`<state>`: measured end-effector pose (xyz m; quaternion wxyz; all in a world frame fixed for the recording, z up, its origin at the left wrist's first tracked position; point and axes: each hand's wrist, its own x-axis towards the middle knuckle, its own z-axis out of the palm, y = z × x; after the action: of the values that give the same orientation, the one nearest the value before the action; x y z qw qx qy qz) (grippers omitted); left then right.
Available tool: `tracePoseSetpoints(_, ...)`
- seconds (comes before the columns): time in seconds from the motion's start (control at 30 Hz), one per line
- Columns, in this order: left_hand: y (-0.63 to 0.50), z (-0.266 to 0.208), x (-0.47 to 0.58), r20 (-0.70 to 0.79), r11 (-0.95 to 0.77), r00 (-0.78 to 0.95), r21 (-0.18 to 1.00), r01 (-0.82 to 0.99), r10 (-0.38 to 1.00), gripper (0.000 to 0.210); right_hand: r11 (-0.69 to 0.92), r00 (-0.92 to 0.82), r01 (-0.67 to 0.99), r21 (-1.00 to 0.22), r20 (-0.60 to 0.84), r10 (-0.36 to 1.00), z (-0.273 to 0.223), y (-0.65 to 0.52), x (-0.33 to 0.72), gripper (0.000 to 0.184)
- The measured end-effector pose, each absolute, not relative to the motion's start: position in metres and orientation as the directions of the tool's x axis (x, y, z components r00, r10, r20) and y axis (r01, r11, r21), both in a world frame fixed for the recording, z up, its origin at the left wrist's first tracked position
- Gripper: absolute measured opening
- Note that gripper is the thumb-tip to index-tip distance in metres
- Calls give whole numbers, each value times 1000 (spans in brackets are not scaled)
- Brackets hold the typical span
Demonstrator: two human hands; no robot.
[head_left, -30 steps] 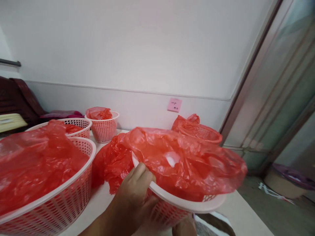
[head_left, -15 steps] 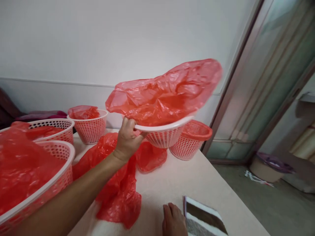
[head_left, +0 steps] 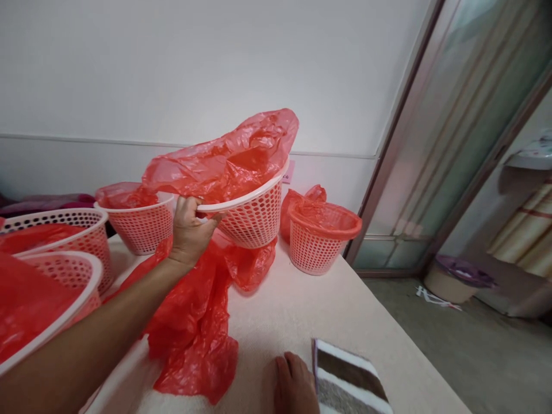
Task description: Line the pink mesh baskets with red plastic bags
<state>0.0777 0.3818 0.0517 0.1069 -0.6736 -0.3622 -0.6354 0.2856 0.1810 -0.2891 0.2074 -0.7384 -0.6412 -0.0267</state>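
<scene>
My left hand is closed on the rim of a pinkish-white perforated plastic basket, held tilted above the table. A red plastic bag lines this basket and puffs up over its far side. Below it, crumpled red plastic bags lie on the table. My right hand rests on the tabletop at the bottom edge, its fingers lying down and seemingly holding nothing. Just right of it is a striped cloth in white, brown and grey.
Another basket lined in red stands at the table's right rear. More baskets with red bags, including one at the back, crowd the left. A white wall rises behind. On the floor at right is a bin with a purple liner.
My left hand has swung the basket leftward, bringing the right rear basket and a pink tag on the wall into fuller view. My right hand stays beside the striped cloth.
</scene>
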Motion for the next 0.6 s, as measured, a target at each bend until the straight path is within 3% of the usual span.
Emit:
tracePoseSetpoints(0.3, 348, 86, 75, 945, -731, -116, 310, 609, 304, 37, -104, 188, 943, -315, 252, 949, -269, 176, 281, 39)
tracePoseSetpoints(0.6, 368, 96, 69, 968, -720, -117, 242, 650, 220, 37, -91, 175, 946, -310, 257, 950, -274, 178, 285, 45)
